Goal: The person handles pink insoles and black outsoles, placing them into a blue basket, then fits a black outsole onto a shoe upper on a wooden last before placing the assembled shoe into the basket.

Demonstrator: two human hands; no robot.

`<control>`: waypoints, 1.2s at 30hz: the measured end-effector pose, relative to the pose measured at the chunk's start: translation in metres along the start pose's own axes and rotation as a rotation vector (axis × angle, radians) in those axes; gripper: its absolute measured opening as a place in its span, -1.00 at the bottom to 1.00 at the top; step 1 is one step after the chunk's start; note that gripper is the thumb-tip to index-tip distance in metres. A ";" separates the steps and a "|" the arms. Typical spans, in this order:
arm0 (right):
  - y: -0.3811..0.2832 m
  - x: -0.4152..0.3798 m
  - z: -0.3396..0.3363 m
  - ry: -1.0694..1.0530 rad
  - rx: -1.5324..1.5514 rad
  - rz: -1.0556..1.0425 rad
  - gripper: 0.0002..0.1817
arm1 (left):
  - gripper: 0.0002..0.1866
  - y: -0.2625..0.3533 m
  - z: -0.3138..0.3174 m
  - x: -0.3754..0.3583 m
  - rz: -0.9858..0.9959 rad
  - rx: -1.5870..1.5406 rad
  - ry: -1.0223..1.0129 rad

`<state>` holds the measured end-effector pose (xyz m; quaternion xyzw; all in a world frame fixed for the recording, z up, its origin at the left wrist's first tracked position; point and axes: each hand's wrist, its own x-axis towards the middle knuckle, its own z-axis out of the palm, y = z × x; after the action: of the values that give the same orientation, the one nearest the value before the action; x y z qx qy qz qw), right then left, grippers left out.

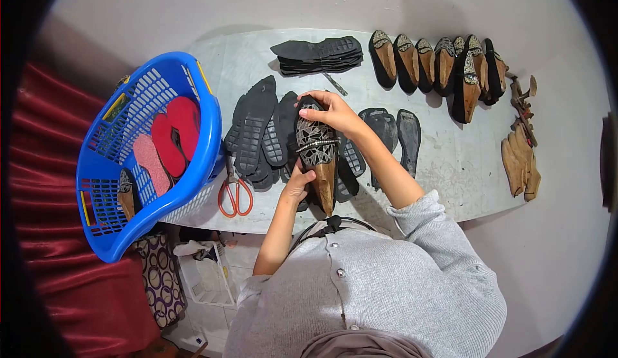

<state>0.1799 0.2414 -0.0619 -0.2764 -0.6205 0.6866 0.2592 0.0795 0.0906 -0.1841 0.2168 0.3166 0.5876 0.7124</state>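
Note:
Both hands hold a black shoe (315, 138) with a glittering, mosaic-patterned upper, fitted on a wooden last (326, 187). My right hand (331, 115) wraps round its toe end, thumb on the upper. Lower down, my left hand (297, 183) grips the side near the heel. Under and beside the shoe lie several black soles (256, 126) with a block tread, partly hidden by it. Scissors with orange handles (235, 198) rest on the table, left of my left hand. To the right of the shoe are more dark soles (409, 140).
A blue basket (215, 123) with red and pink shoe pieces stands left. A stack of black soles (322, 55) lies at the back. Several shoes on lasts (405, 62) line the back right, with loose wooden lasts (520, 162) at the right edge.

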 end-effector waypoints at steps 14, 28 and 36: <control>0.000 -0.013 -0.005 0.047 0.017 -0.130 -0.68 | 0.15 0.085 0.039 0.018 0.103 0.278 -0.204; 0.035 -0.051 0.014 0.170 -0.073 -0.218 -0.13 | -0.56 0.095 0.054 0.015 0.257 0.398 0.162; 0.069 -0.105 0.052 -0.019 0.204 0.036 -0.19 | -0.48 0.097 0.042 -0.008 0.290 0.233 0.195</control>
<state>0.2176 0.1241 -0.1202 -0.2530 -0.5449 0.7532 0.2678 0.0406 0.1064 -0.0873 0.2833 0.4152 0.6616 0.5564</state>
